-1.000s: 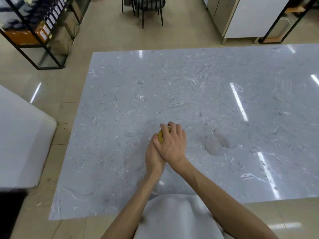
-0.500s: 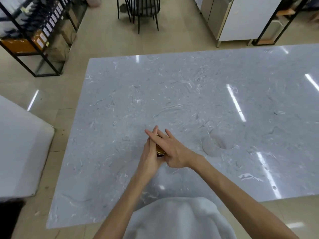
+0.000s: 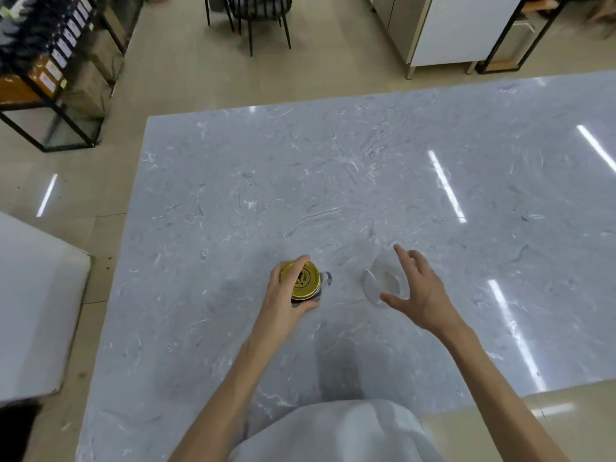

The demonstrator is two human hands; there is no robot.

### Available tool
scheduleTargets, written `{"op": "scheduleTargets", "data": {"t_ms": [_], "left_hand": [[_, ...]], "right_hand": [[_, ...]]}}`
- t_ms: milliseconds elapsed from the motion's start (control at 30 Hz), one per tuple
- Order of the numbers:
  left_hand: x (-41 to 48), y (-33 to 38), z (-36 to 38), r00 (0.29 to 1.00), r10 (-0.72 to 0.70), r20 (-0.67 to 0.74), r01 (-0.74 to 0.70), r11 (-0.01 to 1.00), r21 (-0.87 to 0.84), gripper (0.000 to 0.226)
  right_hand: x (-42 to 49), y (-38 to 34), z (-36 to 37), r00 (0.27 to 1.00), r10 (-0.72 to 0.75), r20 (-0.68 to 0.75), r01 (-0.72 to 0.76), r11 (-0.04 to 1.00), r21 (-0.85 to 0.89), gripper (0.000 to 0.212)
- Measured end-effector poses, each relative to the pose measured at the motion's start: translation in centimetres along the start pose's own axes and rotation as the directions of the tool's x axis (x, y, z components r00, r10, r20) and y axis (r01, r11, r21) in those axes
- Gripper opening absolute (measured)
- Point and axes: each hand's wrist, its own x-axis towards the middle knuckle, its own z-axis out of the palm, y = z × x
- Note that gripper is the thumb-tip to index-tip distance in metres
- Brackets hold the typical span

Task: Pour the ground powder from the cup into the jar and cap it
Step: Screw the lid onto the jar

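A small glass jar (image 3: 321, 286) stands on the grey marble table (image 3: 333, 181), and a gold lid (image 3: 301, 280) sits on its top. My left hand (image 3: 283, 298) wraps around the jar from the left, thumb in front and a finger over the lid's edge. To the right stands a clear empty cup (image 3: 383, 283). My right hand (image 3: 420, 291) hovers over the cup's right side with fingers spread, holding nothing.
A white counter corner (image 3: 36, 311) juts in at the left. Beyond the table are a black shelf rack (image 3: 50, 71) with boxes, a black chair (image 3: 260, 11) and a white cabinet (image 3: 460, 28). My white apron shows at the bottom.
My right hand has come off the jar lid and swung right to the cup. My left hand stays on the jar, whose gold lid is now uncovered.
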Motion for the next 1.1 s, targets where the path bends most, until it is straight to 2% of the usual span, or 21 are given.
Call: {"op": "scheduleTargets", "data": {"t_ms": [233, 567, 700, 833, 900, 1000, 1100], "left_hand": [[11.6, 1.3, -4.1, 0.991, -0.127, -0.038, 0.129, 0.989, 0.076, 0.087], [26.7, 0.3, -7.7, 0.976, -0.212, -0.055, 0.216, 0.973, 0.081, 0.088], [29.0, 0.0, -8.1, 0.98, -0.198, -0.037, 0.2, 0.976, 0.089, 0.09], [29.2, -0.3, -8.2, 0.982, -0.185, -0.044, 0.189, 0.973, 0.134, 0.09], [29.0, 0.2, -8.5, 0.983, -0.183, -0.022, 0.184, 0.967, 0.174, 0.09], [28.5, 1.6, -9.3, 0.98, -0.2, 0.015, 0.19, 0.948, 0.256, 0.095], [27.0, 3.2, -9.4, 0.974, -0.227, 0.024, 0.195, 0.883, 0.428, 0.111]], "right_hand": [[13.6, -1.1, -1.5, 0.975, -0.202, 0.088, 0.21, 0.973, -0.096, 0.101], [30.4, -2.2, -3.6, 0.978, -0.186, 0.096, 0.2, 0.966, -0.166, 0.107], [32.6, -2.1, -4.2, 0.972, -0.209, 0.11, 0.227, 0.956, -0.187, 0.109], [32.4, -2.4, -4.4, 0.98, -0.173, 0.102, 0.192, 0.958, -0.215, 0.111], [32.1, -3.0, -4.6, 0.982, -0.149, 0.115, 0.179, 0.932, -0.315, 0.112], [31.4, -3.9, -5.7, 0.979, -0.124, 0.159, 0.191, 0.825, -0.532, 0.119], [29.6, -4.5, -6.6, 0.987, -0.124, 0.104, 0.162, 0.801, -0.576, 0.125]]}}
